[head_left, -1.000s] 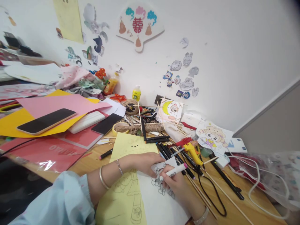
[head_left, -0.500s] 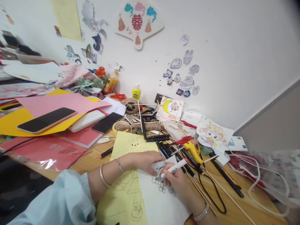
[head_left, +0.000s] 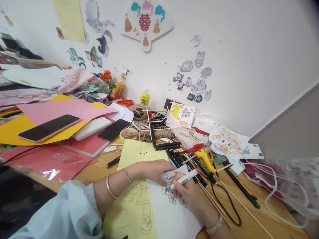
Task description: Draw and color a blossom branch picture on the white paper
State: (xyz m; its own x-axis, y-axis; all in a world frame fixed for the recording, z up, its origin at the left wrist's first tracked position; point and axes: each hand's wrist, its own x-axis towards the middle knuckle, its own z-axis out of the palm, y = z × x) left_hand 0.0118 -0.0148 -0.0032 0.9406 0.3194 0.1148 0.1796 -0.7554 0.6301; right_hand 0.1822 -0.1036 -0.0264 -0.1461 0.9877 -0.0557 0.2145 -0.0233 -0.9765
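In my right hand [head_left: 184, 189] is a white marker [head_left: 189, 176] with a pink end cap, gripped at a slant, its lower tip over the drawing. Beneath it lies a white sheet of paper [head_left: 171, 219] with black-outlined flowers and a small grey-coloured patch. My left hand [head_left: 157, 171] holds the upper left part of this sheet, thumb on top and the other fingers mostly hidden. Under the white sheet, to its left, is a yellow sheet [head_left: 129, 212] with a pencil-like figure drawing.
Several black markers [head_left: 176, 159] and a yellow glue gun [head_left: 205, 160] with a black cord lie beyond my hands. Thin wooden sticks [head_left: 245, 207] cross the right side. Phones [head_left: 50, 127] and coloured paper [head_left: 62, 111] cover the left. Twine [head_left: 161, 133] sits at the back.
Almost nothing differs. The view has shifted very slightly, and both hands keep their places on the paper with the marker in the right one.
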